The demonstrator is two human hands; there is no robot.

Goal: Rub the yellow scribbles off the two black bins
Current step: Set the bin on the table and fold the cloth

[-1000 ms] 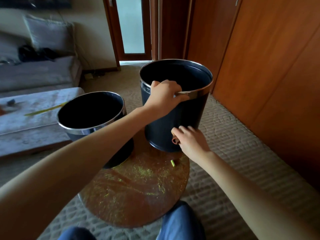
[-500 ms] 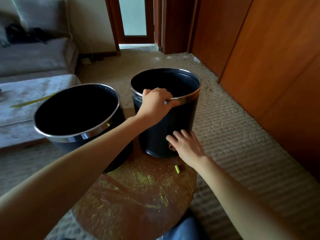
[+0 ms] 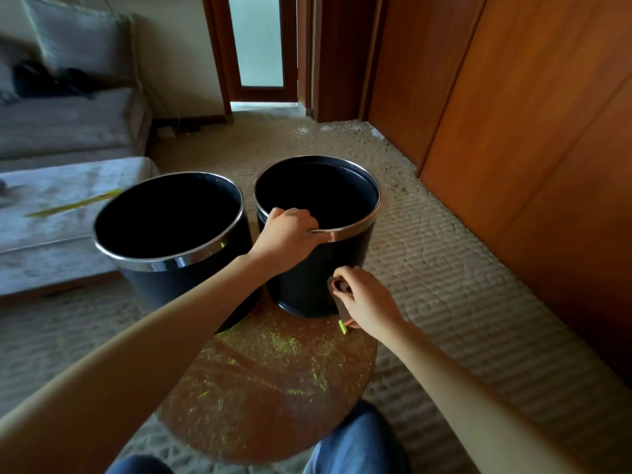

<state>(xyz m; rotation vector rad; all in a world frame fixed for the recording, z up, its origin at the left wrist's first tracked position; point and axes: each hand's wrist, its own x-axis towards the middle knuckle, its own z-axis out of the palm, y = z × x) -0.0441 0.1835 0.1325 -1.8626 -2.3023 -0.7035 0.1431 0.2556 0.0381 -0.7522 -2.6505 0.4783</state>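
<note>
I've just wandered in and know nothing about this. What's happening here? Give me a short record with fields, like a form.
Setting: round wooden table on carpet, grey sofa behind
Bins: left bin and right bin, black with metal rims, both upright on the table
Left hand: grips the right bin's rim
Right hand: holds a small brown object against that bin's side, low down
Debris: yellow crumbs and a yellow stub on the table
</note>
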